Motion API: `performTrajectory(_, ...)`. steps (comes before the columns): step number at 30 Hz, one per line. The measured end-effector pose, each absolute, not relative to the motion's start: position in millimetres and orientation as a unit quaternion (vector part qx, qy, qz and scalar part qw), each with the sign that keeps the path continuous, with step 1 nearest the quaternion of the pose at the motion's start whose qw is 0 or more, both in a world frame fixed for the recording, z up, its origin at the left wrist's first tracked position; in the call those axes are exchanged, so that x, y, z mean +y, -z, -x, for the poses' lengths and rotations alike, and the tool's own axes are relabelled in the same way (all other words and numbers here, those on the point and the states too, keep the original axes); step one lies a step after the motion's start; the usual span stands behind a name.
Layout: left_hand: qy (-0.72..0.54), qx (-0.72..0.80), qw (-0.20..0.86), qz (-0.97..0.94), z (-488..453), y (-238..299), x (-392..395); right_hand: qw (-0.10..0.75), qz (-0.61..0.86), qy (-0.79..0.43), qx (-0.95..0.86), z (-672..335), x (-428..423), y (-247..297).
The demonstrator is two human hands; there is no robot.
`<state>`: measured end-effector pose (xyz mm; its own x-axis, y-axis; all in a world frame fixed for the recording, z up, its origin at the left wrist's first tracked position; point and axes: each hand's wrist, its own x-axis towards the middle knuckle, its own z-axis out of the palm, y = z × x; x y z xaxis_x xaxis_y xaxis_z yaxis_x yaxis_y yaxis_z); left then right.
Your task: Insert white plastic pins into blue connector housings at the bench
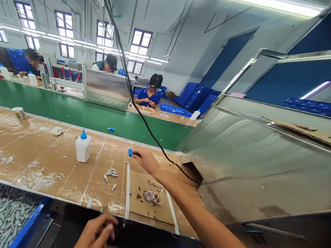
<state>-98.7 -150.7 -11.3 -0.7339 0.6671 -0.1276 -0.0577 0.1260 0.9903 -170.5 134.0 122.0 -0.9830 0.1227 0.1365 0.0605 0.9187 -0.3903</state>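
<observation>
- my right hand (146,159) reaches out over the table (33,155) near the middle of the frame, forearm running back to the lower right.
- its fingers (136,154) are pressed together on a small blue piece (130,152), pinching it just above the cardboard-covered top, close to the edge of the green belt (85,115).
- my left hand (97,231) sits at the bottom edge of the frame, below the near rim of the table; the fingers are curled loosely inward, and i cannot tell whether they hold anything.
- a white bottle with a blue nozzle (83,146) stands upright on the table, left of the blue piece and well apart from it.
- a little heap of small pale parts (110,173) lies between the bottle and my right wrist, nearer the front edge.
- two rolls of clear tape (151,196) lie on a cardboard sheet just under my right forearm.
- a second blue piece (111,129) lies alone on the green belt, beyond the bottle.
- a black cable (134,103) hangs down from the top of the frame and runs past my right hand to the foot of a slanted metal panel (258,165) filling the right side.
- a blue crate of grey parts (15,213) shows in the lower left corner.
- across the belt, in the upper left and centre, three people sit at the far table; one in a blue shirt (149,94) has both hands together in front.
</observation>
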Motion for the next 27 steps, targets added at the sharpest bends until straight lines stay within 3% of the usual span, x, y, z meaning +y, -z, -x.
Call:
performTrajectory(3, -0.686, 0.650, 0.242, -0.221, 111.8, -12.5, -133.6, 0.130, -0.024, -0.232, -0.964, 96.3, 104.2, -110.4)
performTrajectory(8, -0.726, 0.533, 0.323, -0.290, 111.0, -34.1, -101.8, 0.291, -0.144, -0.328, -0.887, 1.2, 80.8, -88.2)
performTrajectory(19, -0.684, 0.555, 0.336, -0.333, 86.1, -40.8, -70.4, 0.389, -0.107, -0.287, -0.869, -51.5, 91.9, -50.9)
performTrajectory(22, -0.688, 0.560, 0.304, -0.348, 83.3, -40.3, -70.6, 0.431, -0.053, -0.210, -0.876, -65.9, 109.0, -58.4)
performTrajectory(27, -0.689, 0.614, 0.283, -0.259, 82.0, -22.5, -83.2, 0.429, 0.217, -0.134, -0.866, -78.7, 182.3, -86.9)
